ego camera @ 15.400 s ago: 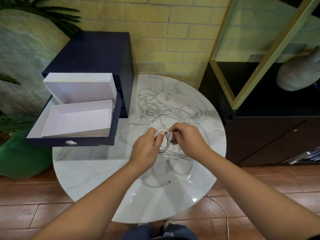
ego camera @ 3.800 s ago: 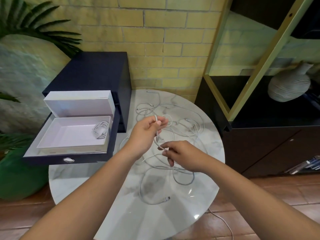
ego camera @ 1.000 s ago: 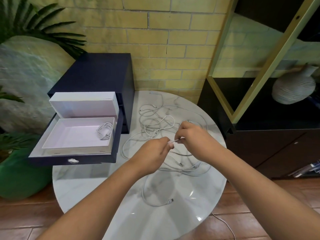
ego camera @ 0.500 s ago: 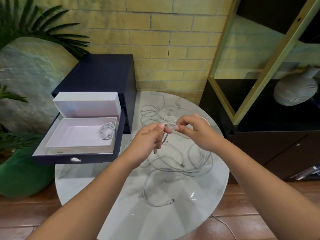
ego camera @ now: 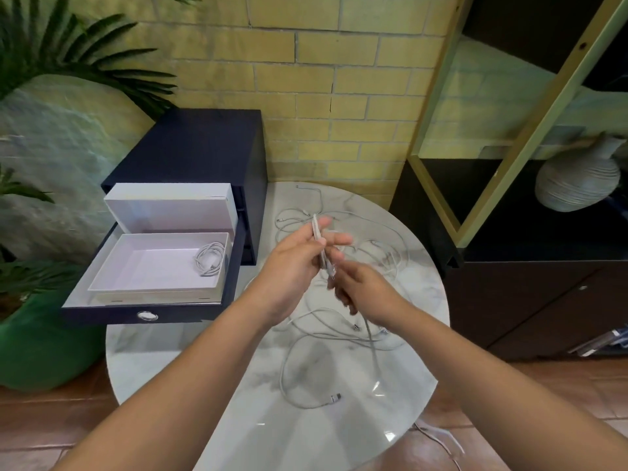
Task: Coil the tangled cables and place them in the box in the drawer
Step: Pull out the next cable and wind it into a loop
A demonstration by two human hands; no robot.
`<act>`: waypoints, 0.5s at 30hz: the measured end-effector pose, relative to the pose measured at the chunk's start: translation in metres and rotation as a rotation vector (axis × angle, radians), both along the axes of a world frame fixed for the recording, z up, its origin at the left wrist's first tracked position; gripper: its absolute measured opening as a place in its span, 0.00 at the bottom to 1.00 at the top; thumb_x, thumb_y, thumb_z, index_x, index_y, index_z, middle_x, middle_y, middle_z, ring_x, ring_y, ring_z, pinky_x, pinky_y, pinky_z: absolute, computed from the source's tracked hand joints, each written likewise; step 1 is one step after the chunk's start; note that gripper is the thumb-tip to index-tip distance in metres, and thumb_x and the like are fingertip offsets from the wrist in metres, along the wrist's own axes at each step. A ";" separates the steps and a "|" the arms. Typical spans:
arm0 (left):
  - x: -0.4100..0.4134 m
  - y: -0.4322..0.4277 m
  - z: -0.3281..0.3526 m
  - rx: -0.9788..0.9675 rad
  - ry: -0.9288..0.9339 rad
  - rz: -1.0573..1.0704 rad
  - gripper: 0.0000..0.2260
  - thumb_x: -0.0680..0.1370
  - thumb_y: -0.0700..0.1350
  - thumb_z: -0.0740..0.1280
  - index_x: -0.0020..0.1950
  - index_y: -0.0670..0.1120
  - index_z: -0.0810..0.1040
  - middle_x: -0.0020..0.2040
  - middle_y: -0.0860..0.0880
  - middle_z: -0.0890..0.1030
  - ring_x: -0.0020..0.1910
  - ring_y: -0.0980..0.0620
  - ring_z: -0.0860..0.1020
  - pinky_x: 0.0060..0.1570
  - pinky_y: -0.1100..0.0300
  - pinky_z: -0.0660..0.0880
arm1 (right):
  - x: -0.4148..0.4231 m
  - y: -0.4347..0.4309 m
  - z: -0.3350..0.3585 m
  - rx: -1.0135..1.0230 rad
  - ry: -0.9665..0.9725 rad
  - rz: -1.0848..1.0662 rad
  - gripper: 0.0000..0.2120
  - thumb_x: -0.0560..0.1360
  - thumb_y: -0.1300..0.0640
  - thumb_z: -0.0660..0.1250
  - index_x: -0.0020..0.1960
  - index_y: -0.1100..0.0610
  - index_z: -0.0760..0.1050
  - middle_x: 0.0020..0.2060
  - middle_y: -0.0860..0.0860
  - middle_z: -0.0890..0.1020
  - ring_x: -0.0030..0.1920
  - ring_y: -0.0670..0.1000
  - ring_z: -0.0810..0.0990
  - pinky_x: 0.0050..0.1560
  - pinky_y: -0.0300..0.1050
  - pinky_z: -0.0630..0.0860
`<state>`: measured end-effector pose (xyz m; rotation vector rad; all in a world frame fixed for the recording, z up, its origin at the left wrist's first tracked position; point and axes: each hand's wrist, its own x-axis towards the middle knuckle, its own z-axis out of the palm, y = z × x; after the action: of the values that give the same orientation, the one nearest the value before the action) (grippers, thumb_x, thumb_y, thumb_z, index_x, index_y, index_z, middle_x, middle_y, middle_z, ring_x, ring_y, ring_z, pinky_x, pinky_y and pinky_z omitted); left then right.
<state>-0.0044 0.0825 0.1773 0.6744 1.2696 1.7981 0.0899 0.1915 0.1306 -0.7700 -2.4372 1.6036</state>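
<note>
Cables [ego camera: 334,398] across table [ego camera: 306,443] between drawer [ego camera: 153,316] and shelf [ego camera: 509,232]

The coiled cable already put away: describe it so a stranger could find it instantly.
Find the dark navy cabinet left of the round marble table; its open drawer holds a shallow white box. In that box's right end lies the coiled white cable, the only one lying inside a box.

Coiled cable [ego camera: 211,259] in box [ego camera: 112,278] in drawer [ego camera: 217,312], left of table [ego camera: 210,365] with loose cables [ego camera: 343,338].
</note>
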 end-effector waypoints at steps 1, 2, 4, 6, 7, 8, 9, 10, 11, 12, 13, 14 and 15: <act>-0.002 0.001 -0.002 -0.009 0.037 0.026 0.16 0.83 0.34 0.51 0.70 0.43 0.65 0.48 0.49 0.83 0.39 0.57 0.79 0.50 0.60 0.74 | 0.002 -0.006 -0.002 0.069 -0.055 0.057 0.14 0.82 0.53 0.56 0.41 0.55 0.73 0.28 0.49 0.72 0.26 0.42 0.69 0.31 0.39 0.68; -0.005 0.002 -0.005 -0.030 0.093 0.056 0.17 0.83 0.34 0.51 0.71 0.44 0.63 0.51 0.49 0.82 0.41 0.58 0.80 0.51 0.61 0.74 | 0.004 -0.011 -0.002 0.138 -0.095 0.112 0.14 0.82 0.52 0.56 0.41 0.54 0.74 0.29 0.48 0.72 0.27 0.41 0.69 0.32 0.38 0.67; -0.009 0.002 -0.013 -0.105 0.281 0.096 0.18 0.83 0.35 0.52 0.73 0.45 0.61 0.53 0.53 0.81 0.45 0.60 0.81 0.52 0.64 0.75 | 0.006 -0.017 0.002 0.245 -0.140 0.176 0.13 0.82 0.52 0.56 0.46 0.55 0.76 0.31 0.45 0.73 0.32 0.43 0.71 0.35 0.38 0.67; -0.007 -0.001 -0.023 -0.197 0.514 0.105 0.19 0.83 0.36 0.53 0.74 0.46 0.60 0.54 0.57 0.80 0.48 0.62 0.81 0.51 0.69 0.74 | 0.007 -0.017 0.014 0.375 -0.201 0.243 0.13 0.82 0.51 0.56 0.48 0.57 0.75 0.34 0.45 0.74 0.37 0.47 0.73 0.41 0.43 0.69; -0.006 -0.002 -0.029 -0.238 0.621 0.099 0.18 0.83 0.37 0.53 0.73 0.47 0.60 0.54 0.57 0.80 0.49 0.63 0.81 0.51 0.71 0.74 | 0.008 -0.016 0.020 0.450 -0.242 0.289 0.12 0.82 0.51 0.56 0.47 0.56 0.74 0.36 0.47 0.75 0.40 0.49 0.73 0.43 0.46 0.70; -0.006 -0.003 -0.035 -0.285 0.729 0.095 0.17 0.83 0.37 0.53 0.72 0.46 0.62 0.55 0.57 0.80 0.50 0.63 0.80 0.50 0.72 0.73 | 0.009 -0.015 0.026 0.520 -0.280 0.336 0.12 0.82 0.50 0.56 0.48 0.55 0.74 0.38 0.49 0.76 0.41 0.50 0.74 0.44 0.47 0.70; -0.008 -0.004 -0.041 -0.344 0.822 0.087 0.15 0.82 0.37 0.52 0.70 0.45 0.63 0.55 0.56 0.79 0.50 0.63 0.80 0.48 0.71 0.74 | 0.011 -0.012 0.032 0.578 -0.305 0.371 0.12 0.82 0.50 0.56 0.50 0.54 0.75 0.39 0.49 0.77 0.42 0.50 0.74 0.44 0.47 0.70; -0.011 -0.005 -0.046 -0.411 0.884 0.073 0.14 0.82 0.38 0.52 0.67 0.44 0.65 0.55 0.55 0.79 0.49 0.62 0.79 0.46 0.70 0.74 | 0.014 -0.010 0.038 0.629 -0.308 0.383 0.11 0.81 0.49 0.57 0.53 0.53 0.76 0.39 0.48 0.77 0.41 0.49 0.74 0.44 0.47 0.70; -0.015 -0.008 -0.050 -0.472 0.904 0.047 0.12 0.82 0.38 0.52 0.65 0.44 0.66 0.54 0.55 0.79 0.49 0.61 0.79 0.46 0.67 0.74 | 0.017 -0.006 0.045 0.669 -0.284 0.373 0.10 0.81 0.49 0.58 0.54 0.52 0.76 0.37 0.45 0.76 0.39 0.47 0.73 0.42 0.47 0.70; -0.019 -0.011 -0.054 -0.511 0.878 0.012 0.09 0.83 0.40 0.53 0.62 0.44 0.67 0.52 0.54 0.80 0.48 0.59 0.79 0.47 0.64 0.74 | 0.020 -0.003 0.053 0.703 -0.235 0.342 0.08 0.80 0.50 0.59 0.53 0.51 0.75 0.34 0.44 0.75 0.36 0.45 0.72 0.40 0.46 0.68; -0.022 -0.016 -0.056 -0.528 0.816 -0.031 0.08 0.83 0.43 0.53 0.60 0.46 0.68 0.50 0.54 0.81 0.46 0.58 0.80 0.48 0.61 0.73 | 0.022 0.002 0.059 0.737 -0.185 0.301 0.07 0.80 0.50 0.60 0.51 0.51 0.75 0.33 0.44 0.75 0.35 0.44 0.72 0.38 0.47 0.68; -0.023 -0.020 -0.058 -0.530 0.744 -0.076 0.07 0.84 0.46 0.54 0.59 0.48 0.68 0.48 0.54 0.81 0.45 0.58 0.80 0.48 0.60 0.73 | 0.024 0.006 0.065 0.780 -0.144 0.268 0.07 0.80 0.50 0.60 0.50 0.51 0.74 0.33 0.45 0.76 0.36 0.45 0.73 0.38 0.48 0.69; -0.022 -0.024 -0.058 -0.515 0.689 -0.116 0.07 0.84 0.48 0.54 0.59 0.49 0.69 0.45 0.53 0.82 0.42 0.58 0.80 0.47 0.60 0.72 | 0.024 0.010 0.070 0.831 -0.114 0.250 0.08 0.80 0.50 0.60 0.49 0.52 0.75 0.35 0.46 0.78 0.37 0.47 0.74 0.39 0.49 0.71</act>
<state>-0.0266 0.0581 0.1191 1.0768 1.9981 1.0821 0.1139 0.2013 0.2004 -0.4191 -2.9781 0.4550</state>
